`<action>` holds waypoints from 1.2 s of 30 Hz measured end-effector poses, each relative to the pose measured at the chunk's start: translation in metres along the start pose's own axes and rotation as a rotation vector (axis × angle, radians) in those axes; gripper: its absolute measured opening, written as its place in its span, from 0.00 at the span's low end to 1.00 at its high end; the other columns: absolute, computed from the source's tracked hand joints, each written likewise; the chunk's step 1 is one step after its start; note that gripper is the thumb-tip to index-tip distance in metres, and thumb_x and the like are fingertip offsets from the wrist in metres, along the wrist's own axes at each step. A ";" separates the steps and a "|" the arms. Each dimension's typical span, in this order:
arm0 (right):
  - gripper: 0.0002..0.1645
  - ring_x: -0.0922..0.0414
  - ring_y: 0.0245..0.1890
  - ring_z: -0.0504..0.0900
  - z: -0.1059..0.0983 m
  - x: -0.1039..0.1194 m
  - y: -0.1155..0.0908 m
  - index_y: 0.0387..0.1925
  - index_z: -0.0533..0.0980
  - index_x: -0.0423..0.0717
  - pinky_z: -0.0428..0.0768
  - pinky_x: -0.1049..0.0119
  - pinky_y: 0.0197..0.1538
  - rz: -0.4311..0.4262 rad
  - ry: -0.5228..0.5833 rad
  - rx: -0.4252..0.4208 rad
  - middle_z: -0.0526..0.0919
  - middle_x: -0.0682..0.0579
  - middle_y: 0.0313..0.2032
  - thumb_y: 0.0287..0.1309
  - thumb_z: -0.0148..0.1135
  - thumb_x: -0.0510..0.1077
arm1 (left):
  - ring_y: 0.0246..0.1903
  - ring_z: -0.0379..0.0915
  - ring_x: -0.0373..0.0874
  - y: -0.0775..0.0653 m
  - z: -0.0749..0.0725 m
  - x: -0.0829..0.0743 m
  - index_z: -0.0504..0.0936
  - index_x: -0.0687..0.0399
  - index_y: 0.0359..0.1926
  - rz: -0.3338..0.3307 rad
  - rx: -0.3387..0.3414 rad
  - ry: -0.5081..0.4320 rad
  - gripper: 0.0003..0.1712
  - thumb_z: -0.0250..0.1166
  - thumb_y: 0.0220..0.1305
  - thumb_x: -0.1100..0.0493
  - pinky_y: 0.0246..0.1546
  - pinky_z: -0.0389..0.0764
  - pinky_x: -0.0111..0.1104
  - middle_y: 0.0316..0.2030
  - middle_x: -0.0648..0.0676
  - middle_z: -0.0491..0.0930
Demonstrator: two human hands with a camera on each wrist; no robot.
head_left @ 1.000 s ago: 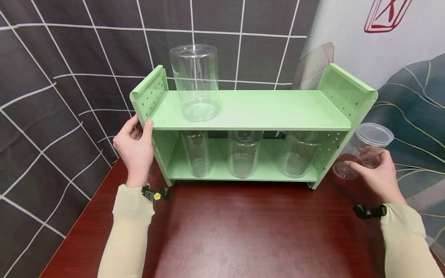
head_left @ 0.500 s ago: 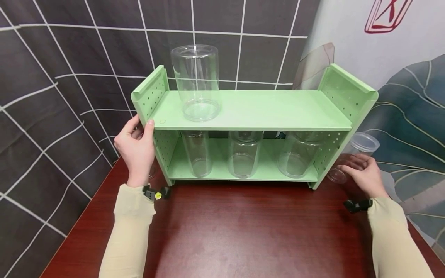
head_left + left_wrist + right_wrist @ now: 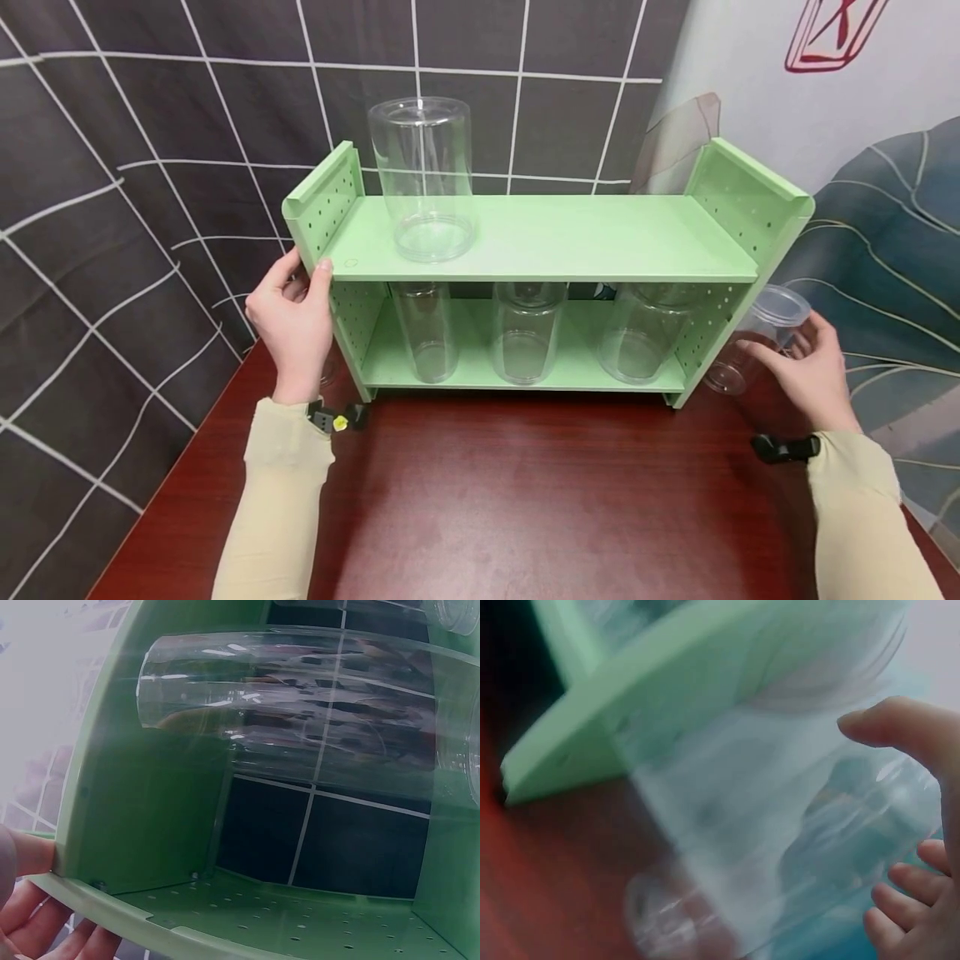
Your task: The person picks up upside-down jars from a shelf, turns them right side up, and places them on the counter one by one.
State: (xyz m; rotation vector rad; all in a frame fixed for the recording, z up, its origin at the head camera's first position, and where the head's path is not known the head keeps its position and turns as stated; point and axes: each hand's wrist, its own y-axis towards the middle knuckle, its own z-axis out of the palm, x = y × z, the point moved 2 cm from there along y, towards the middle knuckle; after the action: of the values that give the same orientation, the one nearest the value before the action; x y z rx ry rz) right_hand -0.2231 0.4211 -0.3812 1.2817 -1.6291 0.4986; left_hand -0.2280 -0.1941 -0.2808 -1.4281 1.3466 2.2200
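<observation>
My left hand (image 3: pixel 292 329) grips the left side panel of a green two-tier shelf (image 3: pixel 585 237), thumb on its front edge; in the left wrist view, the fingers (image 3: pixel 37 922) wrap beneath that edge. Just outside the right side panel, a clear jar with a translucent lid (image 3: pixel 780 305) stands on the table. My right hand (image 3: pixel 810 367) is beside this jar, its thumb and fingers spread apart. The right wrist view is blurred, but the thumb (image 3: pixel 892 727) shows apart from the clear jar (image 3: pixel 855 840).
A large clear jar (image 3: pixel 427 179) stands at the left of the upper tier. Three clear jars, including a narrow one (image 3: pixel 427 337), stand on the lower tier. A dark grid-patterned cloth (image 3: pixel 570 117) hangs behind. The dark red table (image 3: pixel 525 483) extends in front.
The lidded jar has moved left towards the shelf's right panel. Over the last half second my right hand has drawn back to the right and its fingers have spread. My left hand stays put.
</observation>
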 end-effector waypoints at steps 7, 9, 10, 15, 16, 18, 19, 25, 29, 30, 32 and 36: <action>0.59 0.58 0.77 0.51 -0.014 0.053 -0.017 0.81 0.45 0.51 0.50 0.74 0.73 -0.061 -0.017 -0.115 0.51 0.51 0.79 0.59 0.72 0.42 | 0.40 0.86 0.46 0.001 -0.001 0.000 0.88 0.58 0.52 0.004 0.005 -0.001 0.17 0.73 0.62 0.65 0.42 0.85 0.29 0.44 0.54 0.87; 0.58 0.61 0.76 0.53 -0.016 0.066 -0.022 0.81 0.47 0.53 0.50 0.71 0.74 -0.064 -0.016 -0.167 0.53 0.53 0.78 0.58 0.72 0.42 | 0.41 0.86 0.46 0.001 -0.001 0.001 0.88 0.58 0.52 0.002 0.005 -0.003 0.17 0.73 0.62 0.65 0.42 0.85 0.29 0.44 0.54 0.87; 0.58 0.61 0.76 0.53 -0.018 0.072 -0.025 0.80 0.48 0.54 0.50 0.69 0.75 -0.071 -0.016 -0.188 0.54 0.54 0.78 0.58 0.72 0.41 | 0.41 0.86 0.46 0.001 -0.001 0.001 0.88 0.58 0.52 0.002 0.005 -0.003 0.17 0.73 0.62 0.65 0.42 0.85 0.30 0.44 0.54 0.87; 0.56 0.63 0.74 0.56 -0.020 0.101 -0.040 0.79 0.52 0.54 0.52 0.74 0.73 -0.145 0.026 -0.258 0.59 0.55 0.76 0.55 0.73 0.36 | 0.41 0.86 0.46 0.000 -0.002 0.000 0.88 0.58 0.52 -0.004 0.008 -0.008 0.17 0.73 0.62 0.65 0.42 0.85 0.30 0.44 0.55 0.87; 0.56 0.62 0.74 0.57 -0.020 0.107 -0.042 0.79 0.54 0.54 0.53 0.75 0.72 -0.171 0.042 -0.268 0.60 0.55 0.75 0.55 0.73 0.34 | 0.41 0.86 0.46 0.000 -0.002 0.000 0.88 0.58 0.52 -0.006 0.008 -0.007 0.17 0.73 0.62 0.65 0.42 0.85 0.30 0.44 0.55 0.87; 0.55 0.61 0.73 0.60 -0.019 0.118 -0.047 0.77 0.56 0.53 0.55 0.76 0.71 -0.223 0.071 -0.293 0.63 0.54 0.73 0.53 0.73 0.31 | 0.41 0.86 0.46 0.000 -0.002 -0.001 0.88 0.58 0.52 -0.006 0.010 -0.007 0.17 0.73 0.62 0.65 0.42 0.85 0.30 0.44 0.55 0.87; 0.54 0.61 0.72 0.61 -0.018 0.123 -0.049 0.77 0.58 0.53 0.56 0.76 0.71 -0.250 0.087 -0.306 0.64 0.54 0.72 0.52 0.73 0.30 | 0.41 0.86 0.46 0.001 -0.002 -0.001 0.88 0.58 0.52 -0.005 0.010 -0.005 0.17 0.73 0.62 0.65 0.42 0.85 0.30 0.44 0.55 0.87; 0.50 0.55 0.68 0.67 -0.013 0.149 -0.063 0.72 0.65 0.48 0.61 0.71 0.71 -0.388 0.225 -0.333 0.71 0.49 0.68 0.49 0.70 0.23 | 0.41 0.86 0.47 0.001 -0.002 -0.002 0.88 0.58 0.52 -0.002 0.014 0.000 0.17 0.73 0.62 0.65 0.42 0.85 0.30 0.44 0.54 0.87; 0.47 0.51 0.69 0.67 -0.008 0.162 -0.071 0.70 0.67 0.45 0.62 0.70 0.71 -0.433 0.388 -0.279 0.71 0.45 0.67 0.49 0.68 0.20 | 0.41 0.86 0.46 0.001 -0.002 -0.002 0.88 0.58 0.52 -0.005 0.016 -0.004 0.17 0.73 0.62 0.65 0.42 0.85 0.30 0.44 0.54 0.87; 0.47 0.50 0.69 0.66 -0.006 0.165 -0.073 0.70 0.68 0.44 0.62 0.70 0.71 -0.440 0.452 -0.262 0.71 0.44 0.67 0.48 0.67 0.19 | 0.41 0.86 0.46 0.001 -0.002 -0.002 0.88 0.59 0.52 -0.005 0.016 -0.004 0.17 0.73 0.62 0.65 0.42 0.85 0.30 0.44 0.54 0.87; 0.46 0.49 0.69 0.66 -0.002 0.171 -0.076 0.68 0.69 0.42 0.62 0.69 0.71 -0.455 0.562 -0.222 0.72 0.42 0.66 0.47 0.66 0.17 | 0.41 0.86 0.46 0.001 -0.002 -0.002 0.88 0.59 0.52 -0.005 0.016 -0.005 0.17 0.73 0.61 0.65 0.42 0.85 0.30 0.45 0.54 0.87; 0.47 0.46 0.68 0.67 0.010 0.183 -0.080 0.67 0.71 0.37 0.64 0.67 0.71 -0.478 0.726 -0.127 0.72 0.37 0.65 0.42 0.65 0.13 | 0.41 0.86 0.46 0.001 -0.002 -0.001 0.88 0.59 0.52 0.000 0.015 0.005 0.17 0.73 0.61 0.65 0.42 0.85 0.29 0.45 0.53 0.87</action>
State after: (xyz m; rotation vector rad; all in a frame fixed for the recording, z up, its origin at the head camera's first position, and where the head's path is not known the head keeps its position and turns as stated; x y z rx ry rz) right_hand -0.1515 0.2918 -0.2469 1.1551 -0.7122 0.4742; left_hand -0.2262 -0.1960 -0.2794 -1.4289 1.3618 2.2028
